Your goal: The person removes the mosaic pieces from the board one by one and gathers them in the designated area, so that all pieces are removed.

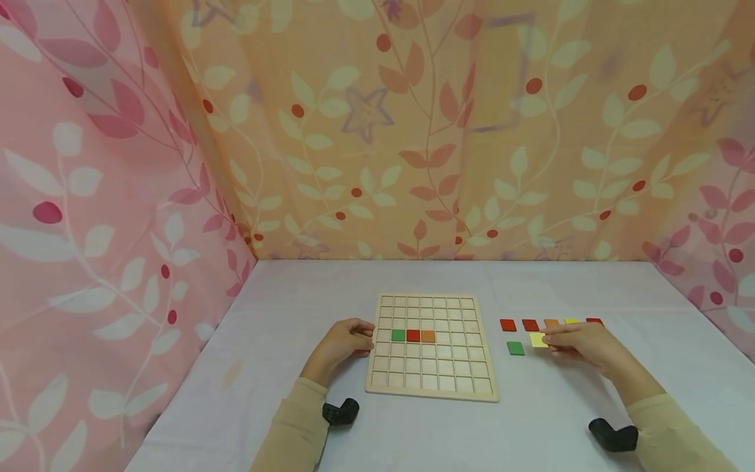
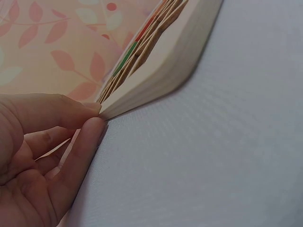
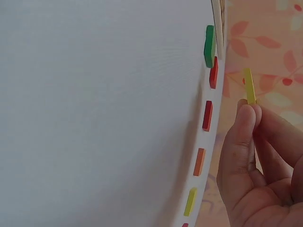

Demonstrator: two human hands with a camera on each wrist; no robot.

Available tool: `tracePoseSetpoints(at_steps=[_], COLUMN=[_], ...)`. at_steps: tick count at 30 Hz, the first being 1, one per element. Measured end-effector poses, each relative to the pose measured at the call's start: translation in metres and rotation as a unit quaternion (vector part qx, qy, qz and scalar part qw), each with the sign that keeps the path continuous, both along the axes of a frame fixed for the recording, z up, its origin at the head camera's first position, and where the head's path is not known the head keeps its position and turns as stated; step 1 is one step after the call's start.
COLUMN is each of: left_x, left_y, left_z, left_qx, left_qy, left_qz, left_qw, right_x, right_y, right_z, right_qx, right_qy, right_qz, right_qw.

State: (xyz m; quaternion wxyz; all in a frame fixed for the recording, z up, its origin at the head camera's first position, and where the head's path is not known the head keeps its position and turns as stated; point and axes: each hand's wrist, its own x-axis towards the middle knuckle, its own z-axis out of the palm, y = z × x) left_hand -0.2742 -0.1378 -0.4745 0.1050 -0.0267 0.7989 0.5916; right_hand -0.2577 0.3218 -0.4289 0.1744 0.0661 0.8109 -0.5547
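Observation:
A square wooden grid board lies flat in the middle of the table. Green, red and orange tiles sit side by side in one of its rows. With thumb and finger, my left hand pinches the board's left edge, seen close up as a pale wooden rim in the left wrist view. My right hand pinches a yellow square tile between thumb and fingertips, raised off the table. Under and beyond that hand are the loose tiles.
Right of the board, a row of loose tiles has two red ones, an orange, a yellow and another red, partly hidden. A green tile lies nearer. Patterned curtains stand behind the white table.

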Motion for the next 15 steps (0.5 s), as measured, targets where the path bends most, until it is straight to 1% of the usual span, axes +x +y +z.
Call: tracePoseSetpoints(at_steps=[6,15], left_x=[-0.0002,-0.0005], left_y=[-0.0009,-0.001], left_z=[0.0001,-0.0008], left_qx=[-0.002,0.001], left_qy=[0.0,-0.004], left_qz=[-0.002,-0.003], left_qw=[1.0,1.0], right_x=[-0.0023,-0.0074], right_y=[0.0045,0.0039], right_z=[-0.0018,-0.0077], right_qx=[0.006,0.027], right_qy=[-0.029,-0.051], right_qz=[-0.012,-0.034], right_qw=[0.9995,0.9977])
